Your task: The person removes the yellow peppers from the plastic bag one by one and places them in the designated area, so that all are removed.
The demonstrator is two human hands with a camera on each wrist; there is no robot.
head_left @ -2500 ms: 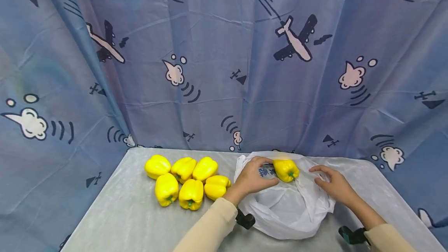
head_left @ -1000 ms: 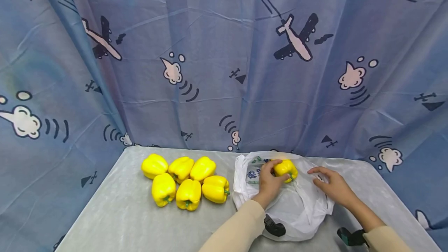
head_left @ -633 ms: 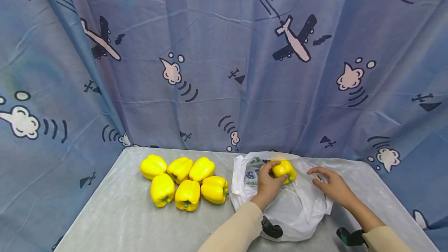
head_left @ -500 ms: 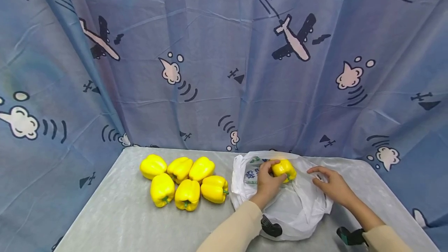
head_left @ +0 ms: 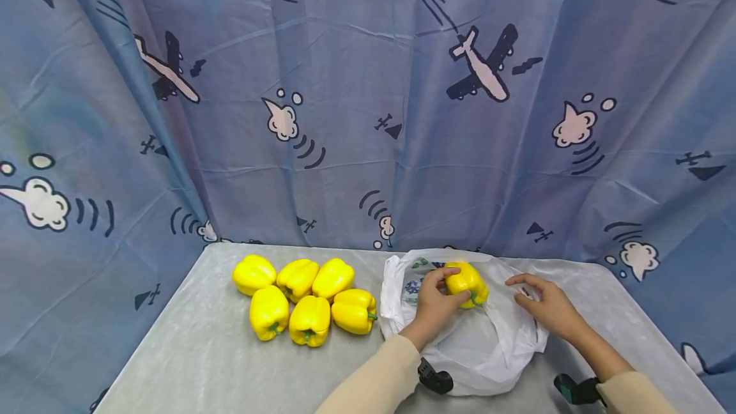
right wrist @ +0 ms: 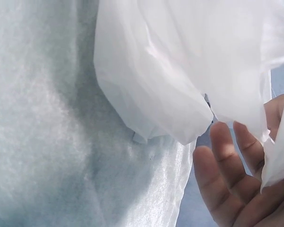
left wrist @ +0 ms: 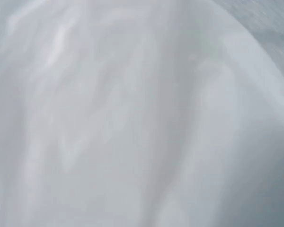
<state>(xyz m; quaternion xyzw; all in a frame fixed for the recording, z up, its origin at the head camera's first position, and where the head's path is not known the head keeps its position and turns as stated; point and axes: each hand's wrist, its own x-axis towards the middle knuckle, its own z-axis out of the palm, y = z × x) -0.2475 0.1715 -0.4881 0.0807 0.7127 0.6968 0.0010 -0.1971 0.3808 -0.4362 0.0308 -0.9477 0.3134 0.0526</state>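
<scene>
A white plastic bag (head_left: 483, 369) lies spread with its mouth facing up, blue and green print showing inside. My left hand (head_left: 434, 305) reaches over its left side and pinches a yellow bell pepper (head_left: 467, 284) between thumb and fingers at the mouth. At the bag's right edge, my right hand (head_left: 549, 305) holds the plastic; in the right wrist view, film (right wrist: 274, 161) runs across the curled fingers (right wrist: 222, 142). The left wrist view shows only blurred white plastic (left wrist: 109, 118), with the left hand out of sight.
Left of the bag, several yellow bell peppers (head_left: 310, 320) sit grouped in two rows on the grey-white table cover (head_left: 201, 350). A blue curtain (head_left: 345, 114) printed with planes hangs behind the table. Black wrist cameras (head_left: 435, 378) are strapped below both hands.
My left hand moved right onto the pepper, then slightly back left with its fingers still on it. The pepper has shifted and tilted a little. The right hand stays at the bag's edge.
</scene>
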